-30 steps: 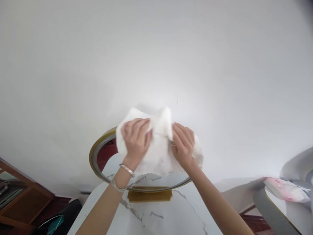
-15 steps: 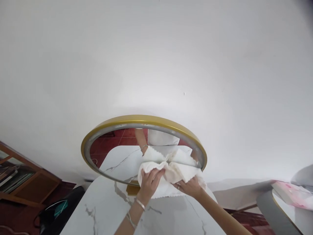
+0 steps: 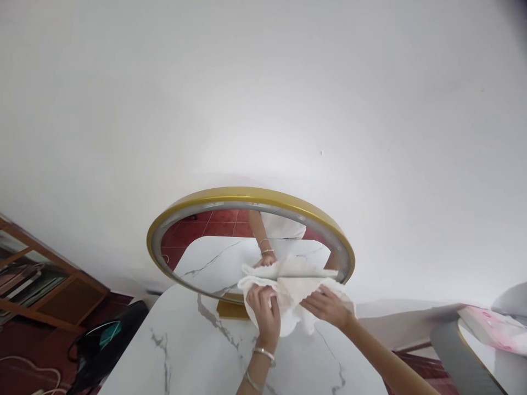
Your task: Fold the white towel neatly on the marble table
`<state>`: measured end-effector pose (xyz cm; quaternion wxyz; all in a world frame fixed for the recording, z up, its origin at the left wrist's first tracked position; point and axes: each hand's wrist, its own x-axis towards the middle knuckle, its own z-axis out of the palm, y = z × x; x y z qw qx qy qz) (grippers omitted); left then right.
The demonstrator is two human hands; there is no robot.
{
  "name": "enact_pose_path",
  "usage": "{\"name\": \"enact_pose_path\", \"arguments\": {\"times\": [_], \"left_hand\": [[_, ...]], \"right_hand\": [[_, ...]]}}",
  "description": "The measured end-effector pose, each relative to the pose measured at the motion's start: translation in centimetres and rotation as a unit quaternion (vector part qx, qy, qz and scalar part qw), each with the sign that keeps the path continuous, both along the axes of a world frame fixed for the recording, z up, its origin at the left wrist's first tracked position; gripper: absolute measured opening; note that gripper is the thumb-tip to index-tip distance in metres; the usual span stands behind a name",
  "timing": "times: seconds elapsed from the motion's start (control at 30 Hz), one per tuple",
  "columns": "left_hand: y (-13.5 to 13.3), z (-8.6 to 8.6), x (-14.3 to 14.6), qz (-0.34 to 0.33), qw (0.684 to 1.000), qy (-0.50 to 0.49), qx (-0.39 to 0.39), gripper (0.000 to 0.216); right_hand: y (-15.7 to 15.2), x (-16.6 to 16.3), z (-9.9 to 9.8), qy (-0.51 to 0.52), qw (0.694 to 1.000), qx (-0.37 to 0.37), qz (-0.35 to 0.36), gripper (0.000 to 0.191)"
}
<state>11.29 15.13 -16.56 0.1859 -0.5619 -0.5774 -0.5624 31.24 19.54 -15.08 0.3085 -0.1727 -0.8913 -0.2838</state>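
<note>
A round mirror with a gold rim stands on a gold base on the white marbled table. My left hand, two bracelets at its wrist, has its fingers curled on a white cloth near the mirror's lower edge. To the right, my right hand grips the same cloth with its fingers bent into the folds. The bunched cloth lies against the lower right of the glass and hides part of the rim there. Both the cloth and my left arm are reflected in the mirror.
A white wall rises close behind the mirror. At left are a wooden cabinet with papers inside and a black bag on the red floor. A pink and white package lies on another surface at right.
My left hand has shifted right, nearer my right hand, and the cloth is bunched differently between them. The whole view has shifted slightly, with the mirror appearing further right.
</note>
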Motion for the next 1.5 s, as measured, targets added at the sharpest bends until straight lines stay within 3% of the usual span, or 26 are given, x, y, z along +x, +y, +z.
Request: {"name": "enact_pose_path", "arguments": {"times": [0.1,0.23,0.3,0.37,0.43,0.5,0.57,0.73,0.87,0.93,0.97,1.03,1.13,1.23,1.3,1.4,1.5], "left_hand": [[2.0,7.8,0.0,0.033,0.993,-0.016,0.115,0.014],[4.1,19.3,-0.7,0.024,0.961,-0.015,0.275,0.015],[4.6,23.8,-1.6,0.013,0.954,-0.011,0.300,0.016],[4.7,26.3,-2.9,-0.005,0.959,-0.010,0.284,0.017],[4.6,26.4,-4.3,-0.021,0.965,-0.009,0.263,0.017],[4.4,24.2,-5.8,-0.030,0.966,-0.006,0.258,0.017],[3.9,20.1,-7.0,-0.029,0.969,-0.009,0.246,0.017],[0.7,5.4,-8.1,0.018,0.990,-0.108,0.088,0.013],[-1.9,-5.9,-6.7,0.070,0.957,-0.262,-0.100,0.022],[-2.5,-9.4,-5.8,0.050,0.931,-0.325,-0.160,0.026],[-2.5,-10.4,-5.5,0.041,0.922,-0.345,-0.173,0.028],[-2.3,-10.6,-5.1,0.037,0.918,-0.358,-0.168,0.026],[-1.6,-7.6,-5.4,0.064,0.939,-0.318,-0.112,0.015],[-0.8,-1.8,-6.0,0.083,0.967,-0.241,-0.029,0.013],[-0.1,3.0,-6.3,0.074,0.978,-0.191,0.042,0.014],[1.2,11.0,-6.2,0.028,0.979,-0.112,0.167,0.012],[2.4,19.5,-5.5,-0.020,0.966,-0.028,0.257,0.009]], "right_hand": [[0.5,-0.3,5.9,0.054,0.995,0.077,-0.042,0.035],[1.5,-3.0,15.2,0.155,0.963,0.196,-0.104,0.031],[1.7,-4.9,19.3,0.184,0.948,0.229,-0.119,0.031],[1.8,-6.7,22.1,0.186,0.945,0.228,-0.145,0.034],[1.9,-8.0,22.9,0.177,0.946,0.220,-0.160,0.035],[1.9,-8.9,21.5,0.162,0.951,0.220,-0.146,0.034],[1.8,-9.3,18.1,0.130,0.961,0.215,-0.113,0.031],[0.6,-9.7,6.0,-0.041,0.993,0.090,-0.067,0.037],[-0.5,-9.5,-2.1,-0.156,0.986,-0.065,-0.006,0.056],[-0.6,-9.3,-4.2,-0.180,0.974,-0.135,0.008,0.058],[-0.5,-9.3,-4.8,-0.187,0.970,-0.157,0.014,0.057],[-0.3,-9.1,-5.0,-0.189,0.965,-0.181,0.033,0.054],[-0.1,-8.9,-3.7,-0.161,0.971,-0.168,0.056,0.054],[0.0,-8.8,-1.3,-0.101,0.992,-0.058,0.041,0.045],[0.0,-8.8,0.9,-0.043,0.999,-0.004,-0.002,0.032],[0.5,-9.0,4.8,0.100,0.990,0.005,-0.096,0.020],[2.0,-8.8,8.9,0.191,0.972,-0.045,-0.129,0.033]]}}
